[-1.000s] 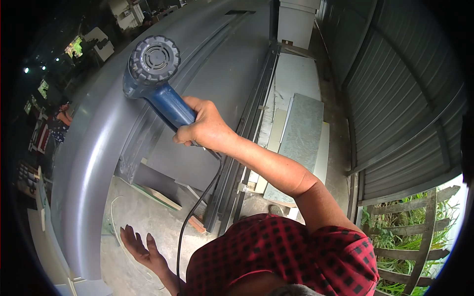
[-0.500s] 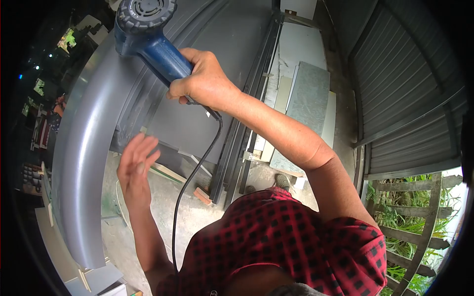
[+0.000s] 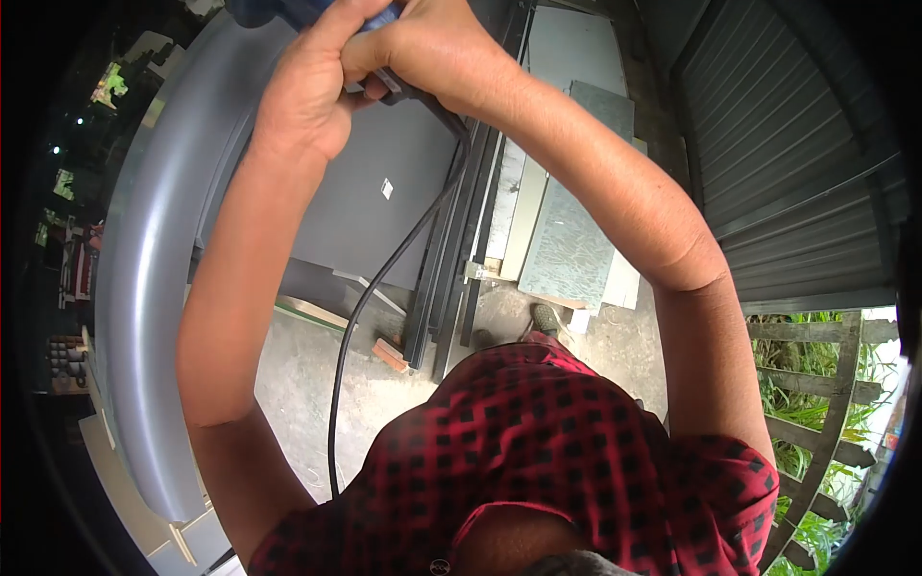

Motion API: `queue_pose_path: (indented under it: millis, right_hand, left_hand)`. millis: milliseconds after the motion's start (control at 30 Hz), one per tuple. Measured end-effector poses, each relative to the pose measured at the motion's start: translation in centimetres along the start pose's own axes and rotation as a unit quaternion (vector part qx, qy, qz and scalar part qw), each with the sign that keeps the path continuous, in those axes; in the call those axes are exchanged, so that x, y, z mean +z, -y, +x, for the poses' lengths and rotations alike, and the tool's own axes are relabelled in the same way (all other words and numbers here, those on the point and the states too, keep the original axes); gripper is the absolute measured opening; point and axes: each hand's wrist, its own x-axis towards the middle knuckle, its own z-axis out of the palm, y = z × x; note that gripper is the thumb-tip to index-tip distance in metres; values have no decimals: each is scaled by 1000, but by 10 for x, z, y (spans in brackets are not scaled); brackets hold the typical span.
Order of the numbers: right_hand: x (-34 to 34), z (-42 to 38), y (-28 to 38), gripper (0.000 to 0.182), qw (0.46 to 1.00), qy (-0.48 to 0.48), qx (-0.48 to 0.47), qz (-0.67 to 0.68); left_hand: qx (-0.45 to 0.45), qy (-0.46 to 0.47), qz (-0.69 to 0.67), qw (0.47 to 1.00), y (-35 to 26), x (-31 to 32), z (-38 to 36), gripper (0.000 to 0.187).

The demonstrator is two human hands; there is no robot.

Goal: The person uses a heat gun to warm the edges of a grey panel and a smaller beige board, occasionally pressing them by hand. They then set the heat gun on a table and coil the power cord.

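Observation:
A blue corded tool that looks like a heat gun (image 3: pixel 291 10) is at the top edge of the view, its upper end cut off by the frame. My right hand (image 3: pixel 427 46) is wrapped round its handle. My left hand (image 3: pixel 305 91) is raised against the tool beside the right, fingers closed on it and partly hidden. A black cord (image 3: pixel 394 257) hangs from the handle down past my body. Below and behind the hands lies a large dark grey panel (image 3: pixel 379 230), with a small white label (image 3: pixel 387 188) on it.
A long curved grey sheet (image 3: pixel 144 278) stands at the left. Dark metal bars (image 3: pixel 444 278) run beside the panel, near a brick piece (image 3: pixel 390 355). Grey-green boards (image 3: pixel 576 221) lie to the right. A corrugated wall (image 3: pixel 797 154) and wooden slat fence (image 3: pixel 816 389) stand farther right.
My left hand has risen from low beside the panel to the tool and closed on it. The right hand and tool have moved up, partly out of frame.

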Motion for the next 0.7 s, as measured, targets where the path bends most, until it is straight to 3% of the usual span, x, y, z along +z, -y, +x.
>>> queue_pose_path:
  millis: [67, 167, 233, 367, 433, 567, 700]
  right_hand:
    - [-28, 0, 13, 18, 997, 8, -35, 66]
    - [-74, -5, 29, 18, 998, 21, -14, 56]
    - [-93, -5, 29, 19, 999, -18, -4, 30]
    - [-148, -6, 32, 20, 999, -43, 9, 22]
    - [-172, -9, 33, 21, 999, -47, 3, 22]
    - [-217, -15, 37, 23, 998, -59, 4, 2]
    - [-255, -16, 44, 24, 997, -72, 10, 1]
  left_hand:
    - [6, -41, -35, 999, 1, 25, 15, 22]
    - [38, 97, -78, 992, -6, 74, 13, 30]
    - [57, 36, -55, 996, 2, 100, 30, 26]
    - [67, 46, -65, 995, 14, 150, 55, 25]
    - [35, 103, -62, 992, 18, 166, 71, 24]
    - [14, 104, -56, 993, 28, 209, 87, 24]
    - [66, 93, -83, 990, 36, 253, 101, 23]
